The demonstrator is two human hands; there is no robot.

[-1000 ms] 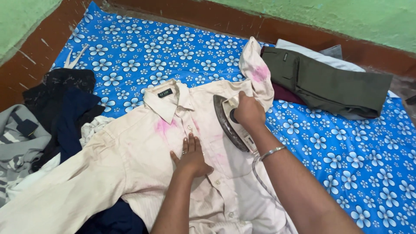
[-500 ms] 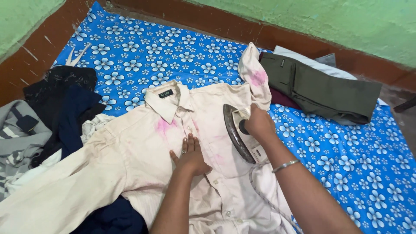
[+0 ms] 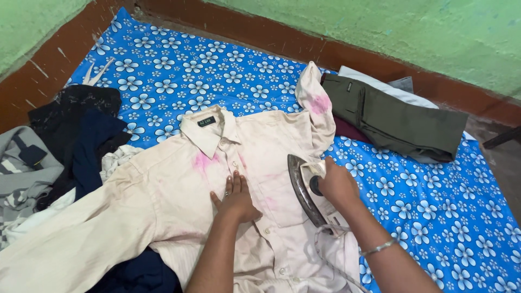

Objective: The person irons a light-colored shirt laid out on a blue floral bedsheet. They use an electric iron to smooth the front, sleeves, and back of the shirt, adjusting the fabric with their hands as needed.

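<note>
A cream shirt [image 3: 163, 201] with pink stains lies spread, collar up, on a blue sheet with white flowers [image 3: 206, 70]. My left hand [image 3: 234, 198] lies flat on the button strip at the chest, fingers together, holding nothing. My right hand [image 3: 337, 185] grips the handle of a clothes iron [image 3: 305, 187], tipped on its side on the shirt's right front. The iron's cord [image 3: 331, 258] trails down over the shirt. A bangle sits on my right wrist.
Folded olive trousers [image 3: 399, 116] lie on other folded clothes at the back right. A heap of dark blue, black and grey clothes [image 3: 65, 141] is at the left. Green walls with a brown base [image 3: 325, 46] border the sheet.
My right hand has drawn the iron down and to the right, from near the raised sleeve to the shirt's lower right front. My left hand has stayed pressed on the chest.
</note>
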